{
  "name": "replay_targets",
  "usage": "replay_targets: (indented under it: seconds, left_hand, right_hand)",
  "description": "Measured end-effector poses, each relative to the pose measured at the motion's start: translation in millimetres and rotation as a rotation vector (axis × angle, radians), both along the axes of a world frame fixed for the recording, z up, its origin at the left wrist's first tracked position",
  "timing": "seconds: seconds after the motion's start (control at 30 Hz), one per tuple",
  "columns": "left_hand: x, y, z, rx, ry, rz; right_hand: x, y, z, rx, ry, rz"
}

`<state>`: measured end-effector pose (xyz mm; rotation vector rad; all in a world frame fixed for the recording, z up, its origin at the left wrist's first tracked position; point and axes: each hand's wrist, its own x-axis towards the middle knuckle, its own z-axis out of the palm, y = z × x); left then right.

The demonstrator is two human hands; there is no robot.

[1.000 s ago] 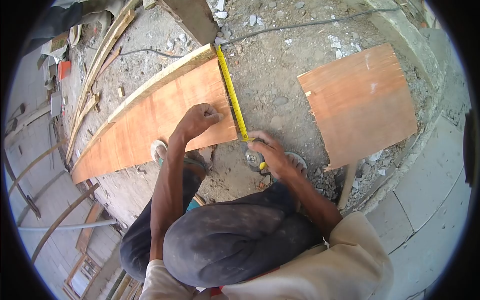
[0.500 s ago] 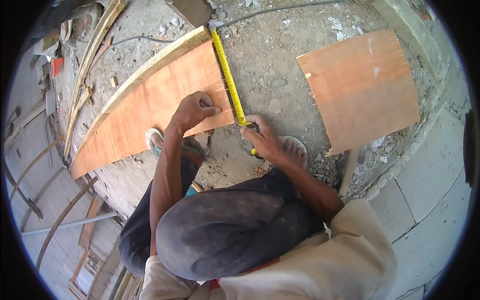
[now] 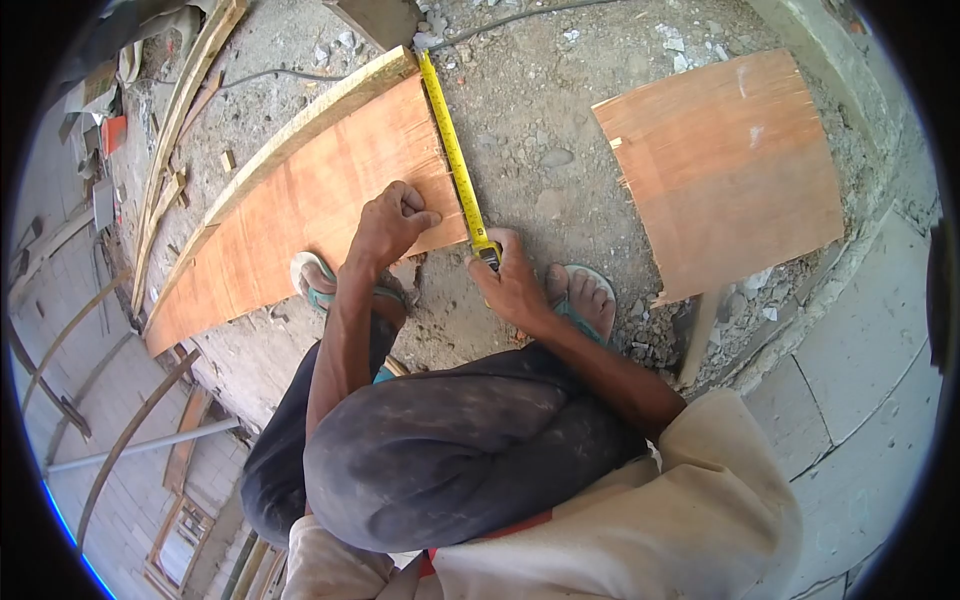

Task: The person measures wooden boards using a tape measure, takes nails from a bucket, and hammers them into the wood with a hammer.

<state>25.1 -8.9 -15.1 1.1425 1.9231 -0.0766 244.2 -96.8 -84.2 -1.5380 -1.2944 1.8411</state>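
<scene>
Yellow tape (image 3: 447, 140) runs from case (image 3: 489, 256) gripped in right hand (image 3: 514, 287); left hand (image 3: 388, 225) curled over plywood (image 3: 320, 180), contents unclear.

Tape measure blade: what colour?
Tape measure blade is yellow with dark markings; best seen in the head view.

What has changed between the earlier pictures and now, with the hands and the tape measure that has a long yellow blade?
The right hand has shifted its grip: one second ago most of the grey-and-yellow tape measure case showed beside it; now the fingers cover most of it. The left hand stays curled over the long reddish-brown plywood board, and the flat yellow blade remains stretched along its end.
</scene>
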Motion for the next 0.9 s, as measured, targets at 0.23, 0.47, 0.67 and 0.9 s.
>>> replay_targets:
  seconds: [0.23,0.47,0.67,0.9]
  left_hand:
    - [3,-9,1,0.035,0.016,0.05]
    - [4,-13,1,0.051,-0.004,0.094]
    - [-8,2,-1,0.083,-0.026,0.173]
    - [-48,76,-8,0.454,0.227,-0.032]
  right_hand:
    - [11,14,16,-0.322,0.194,-0.01]
    - [22,18,-3,-0.382,0.446,-0.135]
    - [37,27,-6,-0.817,0.733,-0.212]
    - [47,19,-7,-0.866,0.833,-0.227]
